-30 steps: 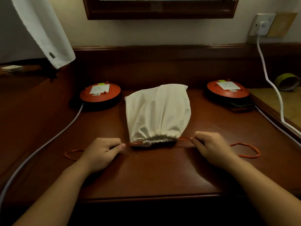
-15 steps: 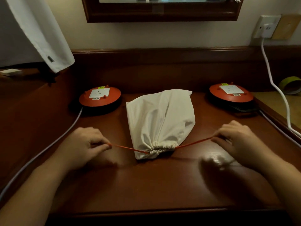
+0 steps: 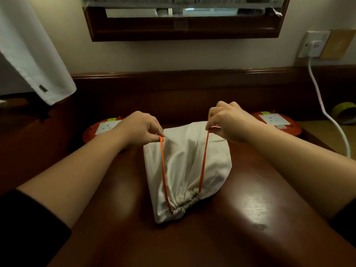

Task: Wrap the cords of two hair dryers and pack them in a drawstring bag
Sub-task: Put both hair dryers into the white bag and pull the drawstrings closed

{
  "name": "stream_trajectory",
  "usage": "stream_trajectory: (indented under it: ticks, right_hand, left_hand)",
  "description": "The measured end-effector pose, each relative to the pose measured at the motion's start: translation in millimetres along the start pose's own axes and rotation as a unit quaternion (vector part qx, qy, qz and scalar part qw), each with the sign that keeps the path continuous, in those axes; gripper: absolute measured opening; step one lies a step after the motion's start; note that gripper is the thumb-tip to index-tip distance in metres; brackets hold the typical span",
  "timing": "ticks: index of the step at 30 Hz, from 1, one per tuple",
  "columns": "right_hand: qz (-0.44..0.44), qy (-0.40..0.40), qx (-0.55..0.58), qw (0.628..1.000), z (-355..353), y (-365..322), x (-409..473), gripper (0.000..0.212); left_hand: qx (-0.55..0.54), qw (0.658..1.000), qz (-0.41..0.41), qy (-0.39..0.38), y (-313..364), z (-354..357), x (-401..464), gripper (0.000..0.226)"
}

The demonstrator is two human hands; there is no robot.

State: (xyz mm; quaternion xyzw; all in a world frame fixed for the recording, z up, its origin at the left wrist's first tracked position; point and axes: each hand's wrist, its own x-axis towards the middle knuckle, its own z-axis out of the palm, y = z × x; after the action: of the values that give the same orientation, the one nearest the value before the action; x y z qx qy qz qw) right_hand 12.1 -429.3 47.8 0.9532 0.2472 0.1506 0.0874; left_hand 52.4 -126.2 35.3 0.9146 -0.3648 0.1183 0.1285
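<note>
1. The left hand is being held above the far left part of the bag, its fingers pinching the left run of the orange drawstring.
2. The cream drawstring bag is lying at the middle of the bench, bulging, its near mouth gathered tight; the hair dryers are not being seen and are judged to be packed inside.
3. The right hand is pinching the right run of the drawstring above the far right part of the bag.
4. The task is judged nearly done; at most a knot is being left.
5. Compared with half a second ago, the drawstring ends are being pulled away over the bag instead of sideways, and both hands are being raised off the bench.
</note>
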Motion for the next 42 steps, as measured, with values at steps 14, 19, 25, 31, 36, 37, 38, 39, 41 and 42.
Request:
stream_trajectory:
  ticks: [14, 19, 25, 31, 36, 37, 38, 39, 41, 42]
  right_hand:
    - [0.190, -0.007, 0.272, 0.944, 63.8, 8.4, 84.9, 0.060]
    - [0.280, 0.103, 0.339, 0.892, 68.0, -7.1, 58.3, 0.069]
    - [0.261, 0.099, 0.322, 0.905, 64.7, -71.7, -50.9, 0.067]
    - [0.149, -0.088, 0.266, 0.948, 63.5, -136.6, -118.9, 0.094]
    - [0.162, -0.064, 0.205, 0.963, 84.7, -120.3, -82.3, 0.083]
    - [0.166, -0.061, 0.202, 0.963, 89.7, -115.8, -73.4, 0.083]
    - [0.170, -0.061, 0.198, 0.963, 93.0, -111.9, -64.6, 0.083]
    - [0.176, -0.060, 0.198, 0.962, 96.7, -107.1, -55.0, 0.082]
    - [0.183, -0.058, 0.203, 0.960, 100.9, -95.1, -36.7, 0.081]
    - [0.184, -0.063, 0.198, 0.961, 102.4, -89.6, -28.8, 0.081]
  left_hand:
    - [-0.158, 0.968, -0.193, -0.023, -32.5, 57.9, 85.8, 0.065]
    - [-0.206, 0.911, -0.355, 0.048, -37.2, 74.5, 75.4, 0.099]
    - [-0.264, 0.898, -0.323, 0.135, 11.2, 73.8, -14.5, 0.056]
    - [-0.211, 0.946, -0.248, -0.002, 86.0, 92.4, -102.3, 0.106]
    - [-0.188, 0.952, -0.241, 0.005, 62.9, 114.8, -66.9, 0.111]
    - [-0.188, 0.951, -0.246, 0.003, 56.1, 116.7, -56.7, 0.110]
    - [-0.188, 0.951, -0.247, -0.001, 51.8, 115.8, -46.8, 0.110]
    - [-0.191, 0.950, -0.246, -0.006, 46.4, 115.4, -36.7, 0.110]
    - [-0.189, 0.951, -0.245, -0.018, 36.5, 111.8, -17.6, 0.105]
    - [-0.189, 0.950, -0.247, -0.025, 33.6, 108.9, -10.4, 0.101]
